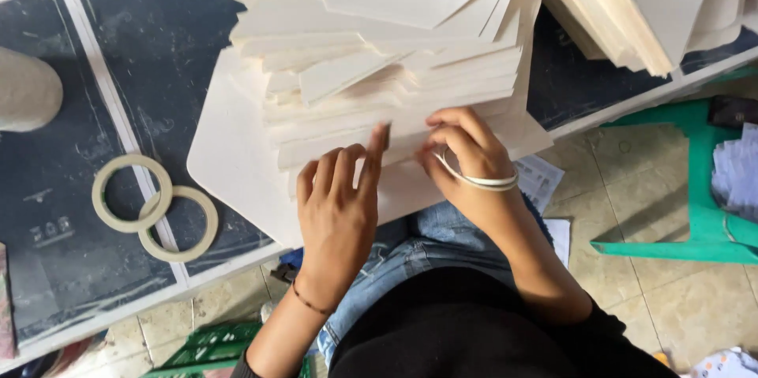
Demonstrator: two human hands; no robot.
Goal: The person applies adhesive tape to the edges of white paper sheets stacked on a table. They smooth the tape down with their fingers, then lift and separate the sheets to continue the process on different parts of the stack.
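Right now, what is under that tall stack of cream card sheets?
A wider cream sheet sticks out beneath the stack of cream card sheets, lying on the dark table. Whatever lies under the stack's middle is covered.

The person wears a black top and blue jeans; a thin dark bracelet circles the left wrist, and pale rubber bands [482, 181] loop the right hand [466, 158].

Your left hand [338, 198] presses its fingers against the near face of the cream card stack [379, 54] at the tabletop's [150, 38] near edge. Your right hand [467, 158], white rubber bands [483, 181] looped around it, pinches the stack's lower sheets. Two tape rings [155, 206] lie overlapping toward the near left corner.
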